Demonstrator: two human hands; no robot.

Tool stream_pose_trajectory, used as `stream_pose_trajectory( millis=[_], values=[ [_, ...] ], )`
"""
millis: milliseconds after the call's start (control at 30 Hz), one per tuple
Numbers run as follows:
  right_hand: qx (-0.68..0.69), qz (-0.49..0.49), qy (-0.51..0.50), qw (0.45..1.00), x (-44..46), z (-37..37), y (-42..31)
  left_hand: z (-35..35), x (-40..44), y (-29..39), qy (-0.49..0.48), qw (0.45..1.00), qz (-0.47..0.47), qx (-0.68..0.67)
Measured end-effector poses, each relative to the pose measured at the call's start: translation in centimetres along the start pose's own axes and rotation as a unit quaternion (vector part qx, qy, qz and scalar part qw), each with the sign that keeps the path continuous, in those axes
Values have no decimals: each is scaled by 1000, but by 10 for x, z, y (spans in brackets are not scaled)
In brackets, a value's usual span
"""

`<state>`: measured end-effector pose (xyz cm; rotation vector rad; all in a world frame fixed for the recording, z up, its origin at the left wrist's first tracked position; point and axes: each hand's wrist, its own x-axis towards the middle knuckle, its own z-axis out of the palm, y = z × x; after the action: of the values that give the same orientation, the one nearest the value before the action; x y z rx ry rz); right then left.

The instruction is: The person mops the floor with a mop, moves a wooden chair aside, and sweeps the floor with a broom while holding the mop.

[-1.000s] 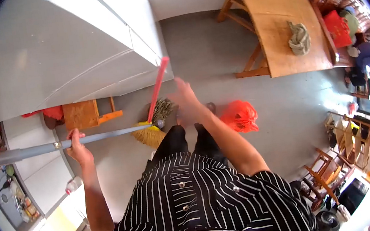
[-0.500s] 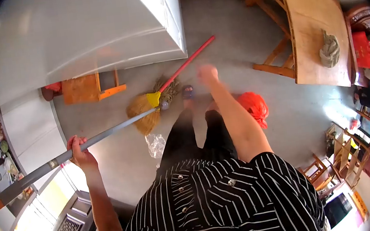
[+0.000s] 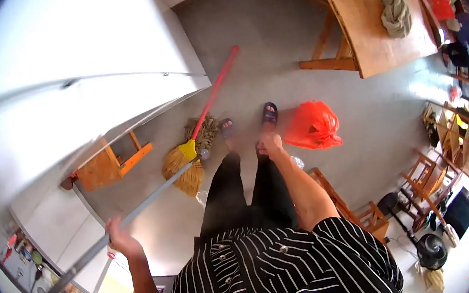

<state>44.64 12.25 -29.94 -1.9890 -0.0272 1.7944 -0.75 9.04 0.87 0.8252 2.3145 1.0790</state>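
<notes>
At eight o'clock my left hand grips the smooth grey pole! My right hand, blurred, I can't read; crinkled red bag at three.

Room in a home, by its furnishings. Wooden table, crumpled cloth on top; small wooden stool; wooden chairs; black fan; counter crowded with small items, blurred; white cupboard fronts; straw broom, red-handled; grey floor; dark slippers, worn.
</notes>
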Motion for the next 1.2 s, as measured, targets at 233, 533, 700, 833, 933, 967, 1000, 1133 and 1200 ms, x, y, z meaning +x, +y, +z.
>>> stream_pose_trajectory(
  millis=[233,533,700,833,933,967,1000,1133,1200],
  values=[
    [-262,-316,-9,912,218,22,51,-38,4,-49,191,958,-187,-101],
    [-110,-94,-43,989,416,186,84,-63,12,-68,286,941,-177,37],
    [18,-19,-91,996,450,228,64,-85,1,-69,300,934,-190,30],
    [137,44,-58,988,436,234,37,-97,-8,-67,319,929,-179,58],
    [82,-54,-111,989,430,227,52,-82,-10,-61,351,915,-197,-14],
    [134,-77,-87,984,419,230,60,-99,-4,-62,353,910,-213,-48],
    [186,-103,-62,975,401,231,68,-125,1,-66,353,903,-229,-84],
    [276,-141,-139,941,285,202,74,-151,1,-80,361,891,-233,-149],
    [356,-177,-215,892,219,197,68,-65,-22,-56,303,925,-230,1]
  ],
)
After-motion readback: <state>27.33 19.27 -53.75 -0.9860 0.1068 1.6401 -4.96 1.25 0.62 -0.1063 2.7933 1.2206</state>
